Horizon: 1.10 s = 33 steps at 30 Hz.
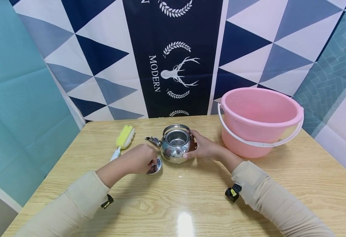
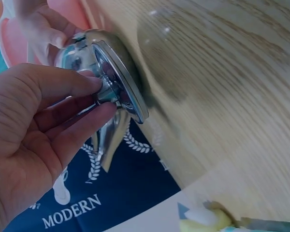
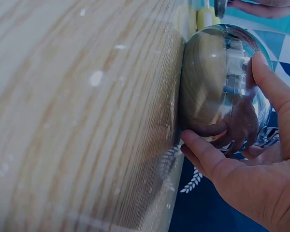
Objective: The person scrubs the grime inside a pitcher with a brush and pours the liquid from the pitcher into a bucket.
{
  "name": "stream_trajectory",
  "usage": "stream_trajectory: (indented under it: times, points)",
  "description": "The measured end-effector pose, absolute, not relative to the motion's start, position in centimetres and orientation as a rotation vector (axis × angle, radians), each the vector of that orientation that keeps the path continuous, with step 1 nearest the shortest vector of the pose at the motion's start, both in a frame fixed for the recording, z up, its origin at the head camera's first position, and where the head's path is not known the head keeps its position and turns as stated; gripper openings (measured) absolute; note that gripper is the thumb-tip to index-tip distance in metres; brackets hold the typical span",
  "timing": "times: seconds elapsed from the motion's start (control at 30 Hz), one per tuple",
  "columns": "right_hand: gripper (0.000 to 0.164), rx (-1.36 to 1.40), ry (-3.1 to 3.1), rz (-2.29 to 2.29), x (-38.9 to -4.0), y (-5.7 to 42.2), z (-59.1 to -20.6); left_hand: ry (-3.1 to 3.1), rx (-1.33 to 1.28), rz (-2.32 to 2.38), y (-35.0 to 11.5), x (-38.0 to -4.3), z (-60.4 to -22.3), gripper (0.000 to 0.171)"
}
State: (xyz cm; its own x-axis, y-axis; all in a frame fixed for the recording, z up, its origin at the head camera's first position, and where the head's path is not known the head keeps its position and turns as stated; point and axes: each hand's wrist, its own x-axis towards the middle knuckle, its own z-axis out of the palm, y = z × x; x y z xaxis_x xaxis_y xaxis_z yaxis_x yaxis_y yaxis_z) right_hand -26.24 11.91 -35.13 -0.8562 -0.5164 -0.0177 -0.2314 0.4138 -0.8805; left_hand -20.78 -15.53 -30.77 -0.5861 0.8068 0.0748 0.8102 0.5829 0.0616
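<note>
A shiny steel teapot (image 1: 176,153) stands on the table, its spout toward the left and its top uncovered, with a perforated strainer (image 1: 177,140) inside. My right hand (image 1: 202,146) holds the pot's right side, thumb on the front and fingers round the back; the right wrist view shows the thumb and fingers against the polished body (image 3: 203,82). Just left of the pot, my left hand (image 1: 143,159) pinches the round metal lid (image 1: 156,166) by its knob. In the left wrist view the lid (image 2: 123,79) is tilted on edge, close to the pot.
A pink bucket (image 1: 259,141) with a white handle stands at the back right, beside my right forearm. Behind my left hand lies a yellow and white sponge brush (image 1: 125,136) with a pale handle. A patterned cloth (image 1: 173,65) hangs along the table's back edge.
</note>
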Motion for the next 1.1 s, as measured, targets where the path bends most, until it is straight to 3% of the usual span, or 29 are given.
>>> stream_trajectory:
  times: [1.1]
  points:
    - [0.105,-0.648,2.377,-1.424,-26.6,12.0,-35.5,-2.89,-1.355,-0.174,-16.6,-22.4,-32.8,0.034]
